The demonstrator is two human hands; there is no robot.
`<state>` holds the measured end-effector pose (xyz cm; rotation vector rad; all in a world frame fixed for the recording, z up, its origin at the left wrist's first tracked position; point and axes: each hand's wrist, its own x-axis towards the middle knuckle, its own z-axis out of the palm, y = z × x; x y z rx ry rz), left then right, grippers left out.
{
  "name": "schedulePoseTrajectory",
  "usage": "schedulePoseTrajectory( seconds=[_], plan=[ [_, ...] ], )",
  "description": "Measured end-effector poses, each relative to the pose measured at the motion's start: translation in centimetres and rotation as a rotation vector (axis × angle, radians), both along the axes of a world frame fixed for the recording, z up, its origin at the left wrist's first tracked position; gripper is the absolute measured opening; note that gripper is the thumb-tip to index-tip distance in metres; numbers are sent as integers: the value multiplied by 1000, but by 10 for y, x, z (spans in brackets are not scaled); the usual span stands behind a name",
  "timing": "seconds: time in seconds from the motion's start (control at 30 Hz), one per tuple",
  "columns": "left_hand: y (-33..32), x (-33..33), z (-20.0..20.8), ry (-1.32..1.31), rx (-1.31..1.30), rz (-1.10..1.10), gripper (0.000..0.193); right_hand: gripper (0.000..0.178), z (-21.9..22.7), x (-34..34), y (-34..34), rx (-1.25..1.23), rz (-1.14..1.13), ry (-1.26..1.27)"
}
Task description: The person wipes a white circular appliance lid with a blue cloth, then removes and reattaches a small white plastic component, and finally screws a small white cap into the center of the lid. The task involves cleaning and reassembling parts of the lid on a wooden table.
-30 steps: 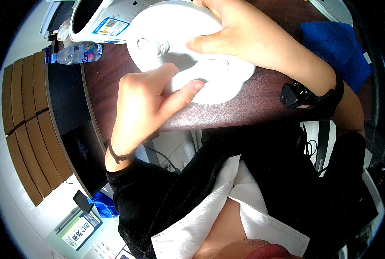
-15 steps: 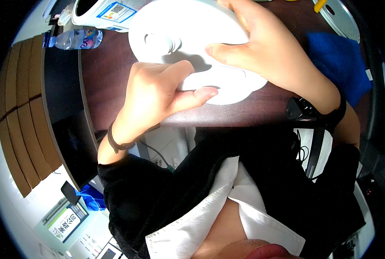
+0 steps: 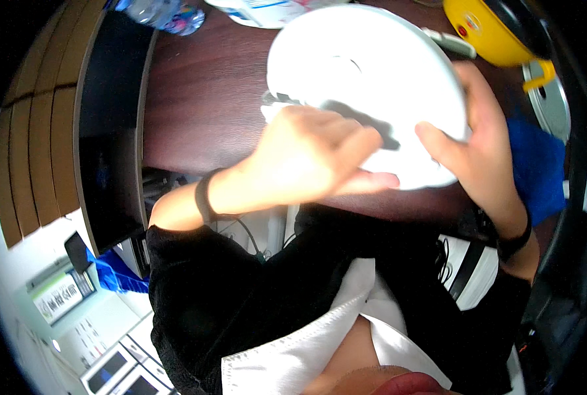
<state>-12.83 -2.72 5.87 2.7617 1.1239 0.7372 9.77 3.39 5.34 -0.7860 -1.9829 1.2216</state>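
A large white, smooth, disc-shaped piece [image 3: 372, 46] is tilted up over the desk, with a faint round recess on its face; its exact kind is unclear. My right hand [image 3: 468, 138] grips its right rim, thumb on the face and fingers behind the edge. Against the lower part of the face lies my left hand [image 3: 320, 151], blurred, its fingers curled and thumb stretched along the surface. A crumpled white bit [image 3: 271, 110], perhaps cloth or tissue, sticks out beside the left knuckles; what the left fingers hold is mostly hidden.
The dark brown desk [image 3: 201, 112] bears a clear plastic bottle [image 3: 168, 16] far left and a white container [image 3: 254, 12] behind. A yellow pot [image 3: 484, 33] stands far right, near a glass lid [image 3: 549, 108] and blue cloth [image 3: 537, 164]. A black panel [image 3: 112, 131] borders the left.
The white piece and both hands have moved right in the picture as the view shifted. My left hand has slid across the face, and the yellow pot has come into view.
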Motion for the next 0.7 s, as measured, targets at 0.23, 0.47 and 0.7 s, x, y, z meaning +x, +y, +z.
schedulePoseTrajectory(
  seconds=[0.23, 0.47, 0.7],
  plan=[
    [-12, 11, -8, 11, 159, 36, 42, 47, 0, 10, -11, -66, -119, -94],
    [-18, 13, -4, 22, 212, 90, 42, 47, -2, 12, -7, -119, -200, -153],
    [-16, 14, 3, -110, 164, 59, 42, 47, -2, 12, -10, -164, -220, -128]
  ],
)
